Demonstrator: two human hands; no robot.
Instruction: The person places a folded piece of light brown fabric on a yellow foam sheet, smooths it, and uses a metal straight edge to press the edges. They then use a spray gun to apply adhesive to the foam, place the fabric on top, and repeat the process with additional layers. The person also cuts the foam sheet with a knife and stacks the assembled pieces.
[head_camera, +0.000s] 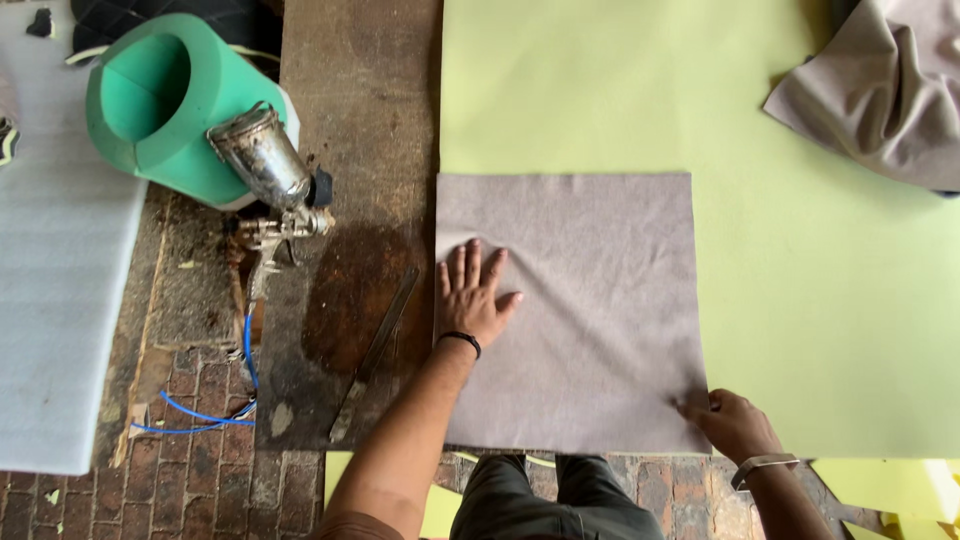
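Currently a square grey fabric piece (580, 310) lies flat on the yellow-green foam sheet (820, 300), at the sheet's near left corner. Left hand (472, 295) rests palm down on the fabric's left part, fingers (470, 262) spread wide and flat, holding nothing, just pressing; black band on that wrist. Right hand (735, 422) is at the fabric's near right corner, fingers closed narrow, pinching the corner edge; metal bracelet (762, 466) on that wrist.

Left of the foam, a dark stained board (350, 200) sits on the brick floor (200, 480). A long flat metal blade (375, 352) lies on the board, just beside the left forearm, not touching it. Further left, a metal spray gun (268, 170) leans against a green foam cylinder (160, 100), blue hose (215, 400) running from it across the bricks. White foam slab (60, 300) at far left. Crumpled grey fabric (880, 90) lies on the foam sheet at the far right, well apart from both hands
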